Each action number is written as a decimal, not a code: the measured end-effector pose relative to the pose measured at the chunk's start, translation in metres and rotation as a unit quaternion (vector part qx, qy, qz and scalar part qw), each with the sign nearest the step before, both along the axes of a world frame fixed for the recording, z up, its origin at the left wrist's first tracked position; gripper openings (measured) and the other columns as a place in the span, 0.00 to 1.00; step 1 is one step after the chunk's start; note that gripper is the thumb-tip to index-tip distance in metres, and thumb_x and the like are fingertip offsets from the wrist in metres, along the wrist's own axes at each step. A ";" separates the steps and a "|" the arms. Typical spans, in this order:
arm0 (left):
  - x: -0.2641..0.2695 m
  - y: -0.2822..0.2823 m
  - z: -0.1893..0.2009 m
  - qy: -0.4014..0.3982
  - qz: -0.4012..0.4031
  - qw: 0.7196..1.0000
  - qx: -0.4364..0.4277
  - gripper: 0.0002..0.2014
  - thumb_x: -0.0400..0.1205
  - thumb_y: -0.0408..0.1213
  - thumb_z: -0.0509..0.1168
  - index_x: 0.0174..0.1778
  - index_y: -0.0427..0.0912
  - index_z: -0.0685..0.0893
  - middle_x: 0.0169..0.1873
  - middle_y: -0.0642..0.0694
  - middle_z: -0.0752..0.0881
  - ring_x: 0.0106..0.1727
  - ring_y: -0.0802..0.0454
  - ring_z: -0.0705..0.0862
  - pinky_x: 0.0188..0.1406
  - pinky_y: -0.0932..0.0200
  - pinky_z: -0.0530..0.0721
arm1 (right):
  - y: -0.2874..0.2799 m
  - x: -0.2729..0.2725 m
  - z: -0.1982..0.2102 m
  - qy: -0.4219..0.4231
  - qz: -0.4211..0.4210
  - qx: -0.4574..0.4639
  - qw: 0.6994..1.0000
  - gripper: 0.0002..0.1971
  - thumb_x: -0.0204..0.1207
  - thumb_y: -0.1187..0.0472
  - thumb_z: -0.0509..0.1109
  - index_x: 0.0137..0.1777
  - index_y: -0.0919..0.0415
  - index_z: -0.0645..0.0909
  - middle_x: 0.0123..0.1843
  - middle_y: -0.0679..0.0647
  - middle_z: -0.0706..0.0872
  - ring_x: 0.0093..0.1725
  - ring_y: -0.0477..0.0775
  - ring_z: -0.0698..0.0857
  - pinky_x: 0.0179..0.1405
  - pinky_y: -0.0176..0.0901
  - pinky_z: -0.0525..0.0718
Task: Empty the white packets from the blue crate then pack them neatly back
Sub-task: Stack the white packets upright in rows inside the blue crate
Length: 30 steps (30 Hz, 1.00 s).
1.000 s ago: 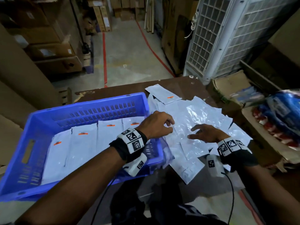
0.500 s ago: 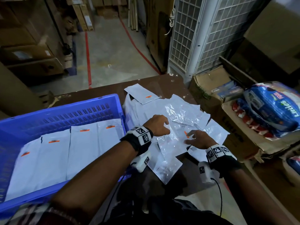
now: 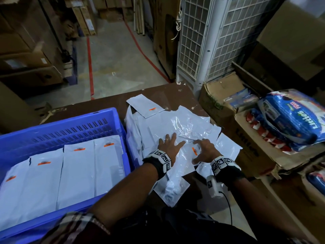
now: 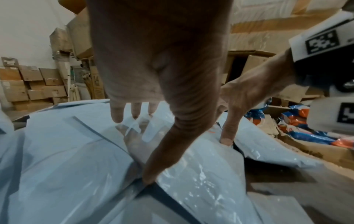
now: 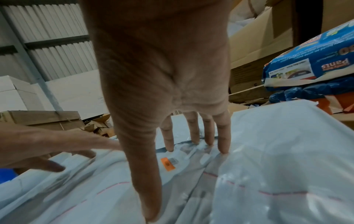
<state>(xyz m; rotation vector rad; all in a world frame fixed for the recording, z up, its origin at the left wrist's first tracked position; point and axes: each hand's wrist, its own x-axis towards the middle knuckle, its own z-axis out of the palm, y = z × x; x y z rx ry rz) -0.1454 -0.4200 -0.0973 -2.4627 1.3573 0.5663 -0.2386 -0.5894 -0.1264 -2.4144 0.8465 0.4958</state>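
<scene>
Your left hand (image 3: 168,147) and right hand (image 3: 204,151) lie side by side, fingers spread wide, fingertips pressing the loose white packets (image 3: 177,127) heaped on the table (image 3: 112,103). The blue crate (image 3: 66,124), at nine o'clock, holds four packets, possibly more underneath.

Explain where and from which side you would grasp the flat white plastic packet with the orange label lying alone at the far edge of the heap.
Pinch the white plastic packet at its near-left corner, which overhangs the heap. Come from the left: it lies flat, offering nothing to grip from above.
</scene>
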 end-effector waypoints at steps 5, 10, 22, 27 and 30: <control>0.005 0.005 -0.012 -0.028 -0.028 0.998 0.053 0.47 0.80 0.36 0.69 0.87 0.58 0.43 0.84 0.36 0.32 0.85 0.30 0.38 0.78 0.23 0.50 | 0.002 0.004 -0.004 -0.009 -0.010 0.013 1.000 0.59 0.49 0.51 0.90 0.80 0.43 0.62 0.79 0.59 0.66 0.76 0.66 0.69 0.73 0.62 0.75; 0.014 0.002 -0.015 0.011 -0.014 0.999 0.034 0.38 0.79 0.42 0.68 0.84 0.56 0.58 0.85 0.37 0.44 0.85 0.30 0.45 0.76 0.22 0.55 | -0.001 0.003 -0.011 -0.056 -0.046 0.053 0.996 0.61 0.50 0.58 0.91 0.82 0.44 0.59 0.78 0.62 0.69 0.76 0.66 0.72 0.74 0.61 0.75; 0.028 0.009 0.018 0.137 0.153 0.945 -0.253 0.12 0.82 0.50 0.63 0.55 0.47 0.82 0.57 0.46 0.86 0.62 0.38 0.82 0.63 0.43 0.76 | -0.009 -0.015 -0.006 -0.122 -0.136 0.166 0.969 0.45 0.58 0.64 0.89 0.74 0.49 0.70 0.59 0.56 0.83 0.55 0.55 0.81 0.54 0.47 0.81; 0.030 0.008 0.031 0.241 0.279 0.832 -0.415 0.20 0.79 0.61 0.66 0.55 0.50 0.83 0.52 0.48 0.89 0.53 0.43 0.87 0.55 0.47 0.86 | -0.006 -0.020 -0.004 -0.150 -0.136 0.180 0.963 0.45 0.61 0.59 0.88 0.76 0.42 0.68 0.60 0.60 0.80 0.58 0.61 0.82 0.55 0.51 0.85; 0.032 0.004 0.047 0.288 0.339 0.757 -0.478 0.22 0.80 0.56 0.68 0.65 0.48 0.82 0.59 0.51 0.87 0.60 0.49 0.85 0.61 0.52 0.82 | -0.002 -0.022 0.001 -0.187 -0.135 0.188 0.955 0.43 0.64 0.60 0.87 0.75 0.40 0.68 0.58 0.58 0.81 0.56 0.60 0.82 0.48 0.48 0.84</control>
